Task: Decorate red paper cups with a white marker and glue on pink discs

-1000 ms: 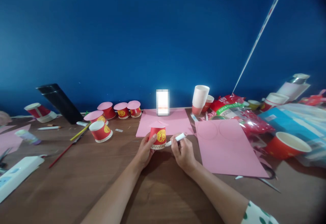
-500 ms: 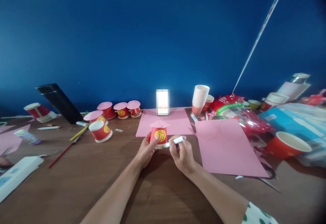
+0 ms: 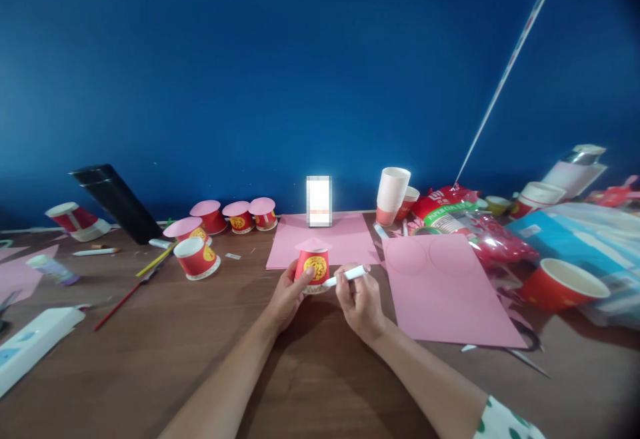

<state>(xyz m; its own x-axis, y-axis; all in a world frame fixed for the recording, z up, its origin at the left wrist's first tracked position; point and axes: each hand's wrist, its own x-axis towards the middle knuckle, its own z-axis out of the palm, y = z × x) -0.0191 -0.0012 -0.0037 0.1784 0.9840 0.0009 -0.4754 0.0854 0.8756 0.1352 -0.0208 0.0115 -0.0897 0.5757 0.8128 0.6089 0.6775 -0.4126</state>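
My left hand [image 3: 289, 296] is closed around a small red paper cup [image 3: 314, 268] turned upside down, with a gold emblem on its side and a pink paper disc on top. My right hand [image 3: 356, 299] grips a white pen-like stick [image 3: 346, 275] whose tip points at the lower rim of the cup. Both hands hover just above the brown table [image 3: 200, 359], in front of a pink paper sheet [image 3: 325, 239].
Several upside-down red cups with pink tops [image 3: 240, 216] and one upright cup [image 3: 196, 256] stand at the left. A second pink sheet [image 3: 445, 292], stacked white cups [image 3: 392, 196], a red cup on its side [image 3: 563, 284], plastic bags, scissors [image 3: 530, 342] and pencils lie around.
My left hand has tilted and lifted the cup slightly. The stick in my right hand stays near the cup's rim.
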